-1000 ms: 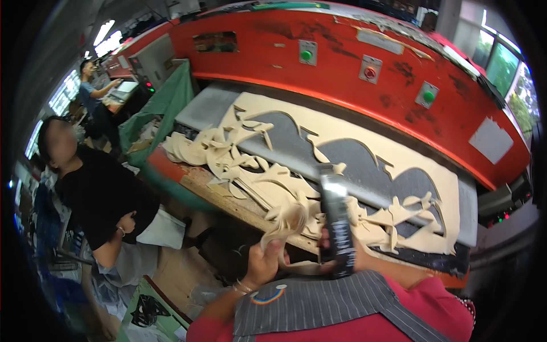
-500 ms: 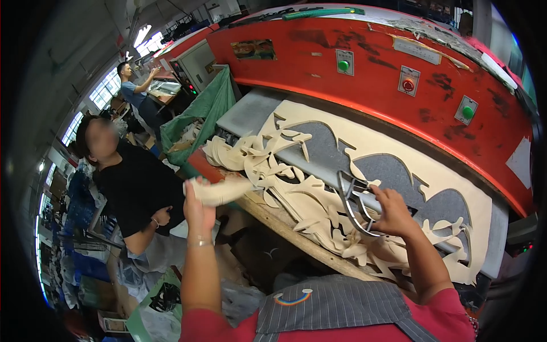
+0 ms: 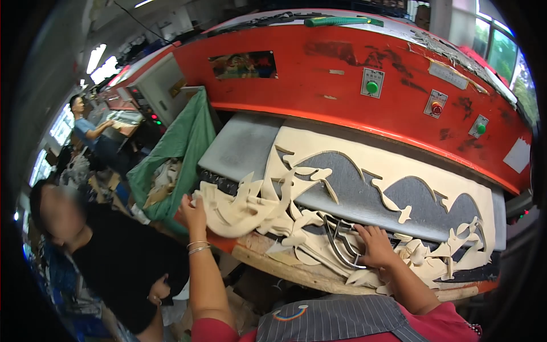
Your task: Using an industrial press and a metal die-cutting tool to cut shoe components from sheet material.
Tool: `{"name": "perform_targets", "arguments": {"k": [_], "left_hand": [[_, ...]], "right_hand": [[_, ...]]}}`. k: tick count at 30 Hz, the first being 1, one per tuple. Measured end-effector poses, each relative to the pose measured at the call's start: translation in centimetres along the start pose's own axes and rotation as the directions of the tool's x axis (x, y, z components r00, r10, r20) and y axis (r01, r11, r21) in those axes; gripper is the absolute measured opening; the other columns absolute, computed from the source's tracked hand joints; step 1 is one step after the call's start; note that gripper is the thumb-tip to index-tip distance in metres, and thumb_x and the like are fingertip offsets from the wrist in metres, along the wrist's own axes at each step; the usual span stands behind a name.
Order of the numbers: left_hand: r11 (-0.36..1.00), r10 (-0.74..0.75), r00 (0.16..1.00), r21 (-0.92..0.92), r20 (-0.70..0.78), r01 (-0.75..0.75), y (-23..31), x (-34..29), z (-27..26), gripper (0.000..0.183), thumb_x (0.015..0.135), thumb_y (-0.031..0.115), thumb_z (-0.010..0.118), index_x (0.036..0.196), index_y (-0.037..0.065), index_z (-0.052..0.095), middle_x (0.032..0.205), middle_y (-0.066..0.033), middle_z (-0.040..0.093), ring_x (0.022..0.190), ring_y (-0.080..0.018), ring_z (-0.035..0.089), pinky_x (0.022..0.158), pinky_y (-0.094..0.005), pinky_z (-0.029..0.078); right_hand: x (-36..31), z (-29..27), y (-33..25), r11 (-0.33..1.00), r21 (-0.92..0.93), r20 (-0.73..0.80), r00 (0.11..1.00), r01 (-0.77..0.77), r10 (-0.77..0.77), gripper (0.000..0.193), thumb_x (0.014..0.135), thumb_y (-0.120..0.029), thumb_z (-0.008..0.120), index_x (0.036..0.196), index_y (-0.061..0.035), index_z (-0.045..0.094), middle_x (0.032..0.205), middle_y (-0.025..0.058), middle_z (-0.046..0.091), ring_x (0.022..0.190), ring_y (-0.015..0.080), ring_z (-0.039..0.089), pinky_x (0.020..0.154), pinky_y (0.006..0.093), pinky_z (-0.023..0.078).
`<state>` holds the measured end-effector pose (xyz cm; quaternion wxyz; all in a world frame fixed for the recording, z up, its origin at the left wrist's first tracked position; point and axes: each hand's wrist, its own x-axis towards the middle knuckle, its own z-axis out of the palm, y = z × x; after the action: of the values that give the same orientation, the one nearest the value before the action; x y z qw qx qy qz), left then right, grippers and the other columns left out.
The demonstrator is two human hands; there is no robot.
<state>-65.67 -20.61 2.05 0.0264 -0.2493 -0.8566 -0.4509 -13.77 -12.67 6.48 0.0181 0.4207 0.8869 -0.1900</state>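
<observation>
My left hand (image 3: pixel 194 218) is closed at the left end of curved cream cut pieces (image 3: pixel 231 228), which lie over the left part of the scrap heap. Its fingertips are partly hidden, so the exact grip is hard to make out. My right hand (image 3: pixel 376 246) grips a curved metal cutting die (image 3: pixel 340 246) by its right side, fingers bent over the rim. The die rests tilted among loose cream offcuts (image 3: pixel 307 236). Behind it a cream sheet (image 3: pixel 364 149) with dome-shaped cutouts lies on the grey machine bed (image 3: pixel 236 149).
A red press beam (image 3: pixel 319 74) with push buttons (image 3: pixel 372 87) spans the back. A green sack (image 3: pixel 185 137) of scraps hangs at the left. A person in black (image 3: pixel 122 256) stands close on my left; another person (image 3: pixel 91 134) works farther off. A wooden ledge (image 3: pixel 268 259) edges the bed.
My left hand has carried the curved cream pieces from in front of the ledge onto the heap. My right hand stays on the die. The view has shifted, and the person in black appears lower.
</observation>
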Motion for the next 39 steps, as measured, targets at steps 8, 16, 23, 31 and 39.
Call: {"name": "perform_targets", "arguments": {"k": [8,16,23,31,39], "left_hand": [[0.919,0.365,0.798,-0.325,0.48,-0.225,12.1,10.2,15.1,0.038,0.082,0.027,0.065,0.108,0.0,0.062,0.096,-0.0157,0.066,0.087,-0.0249,0.064,0.079,-0.0333,0.05],[0.973,0.085,0.666,0.083,0.741,-0.217,17.4,9.5,27.3,0.059,0.081,0.049,0.059,0.1,-0.007,0.065,0.103,-0.0283,0.062,0.1,-0.0428,0.06,0.086,-0.0439,0.049],[0.908,0.353,0.642,-0.083,0.681,-0.411,17.7,9.8,29.4,0.03,0.078,0.023,0.055,0.079,-0.006,0.066,0.083,-0.0292,0.063,0.079,-0.0445,0.062,0.071,-0.0493,0.049],[0.96,0.163,0.471,-0.25,0.867,0.127,18.6,11.2,31.4,0.034,0.085,0.029,0.06,0.074,-0.002,0.063,0.062,-0.0011,0.052,0.053,-0.0124,0.045,0.049,-0.0306,0.037],[0.793,0.079,0.346,-0.269,0.935,0.546,20.1,11.2,34.7,0.043,0.091,0.034,0.054,0.11,-0.004,0.058,0.109,-0.0134,0.062,0.094,-0.0241,0.062,0.081,-0.039,0.049]], "right_hand": [[2.3,-0.6,-4.2,0.983,0.091,0.096,0.984,-0.158,0.149,0.095,0.056,-0.037,0.079,0.137,-0.0101,0.037,0.112,0.0143,0.05,0.104,0.0317,0.046,0.089,0.0411,0.033],[5.9,-3.1,-3.3,0.971,0.19,0.381,0.922,-0.149,0.067,0.096,0.057,-0.033,0.079,0.14,-0.0116,0.036,0.12,0.0164,0.052,0.108,0.0348,0.05,0.094,0.0423,0.036],[17.0,-7.5,-2.3,0.977,0.213,0.004,1.0,0.023,-0.025,0.095,0.054,-0.019,0.079,0.138,-0.0066,0.036,0.114,0.018,0.056,0.106,0.0359,0.052,0.091,0.0421,0.04],[17.2,-2.5,-2.3,0.971,0.232,0.071,0.995,0.056,-0.074,0.1,0.062,-0.045,0.08,0.143,-0.0089,0.032,0.134,0.0233,0.04,0.126,0.0388,0.036,0.105,0.047,0.028],[9.6,-5.1,22.1,0.262,0.619,-0.23,0.148,-0.741,0.962,0.065,0.076,-0.043,0.071,0.117,0.0057,0.057,0.111,0.0212,0.062,0.1,0.0293,0.062,0.082,0.0378,0.049]]}}
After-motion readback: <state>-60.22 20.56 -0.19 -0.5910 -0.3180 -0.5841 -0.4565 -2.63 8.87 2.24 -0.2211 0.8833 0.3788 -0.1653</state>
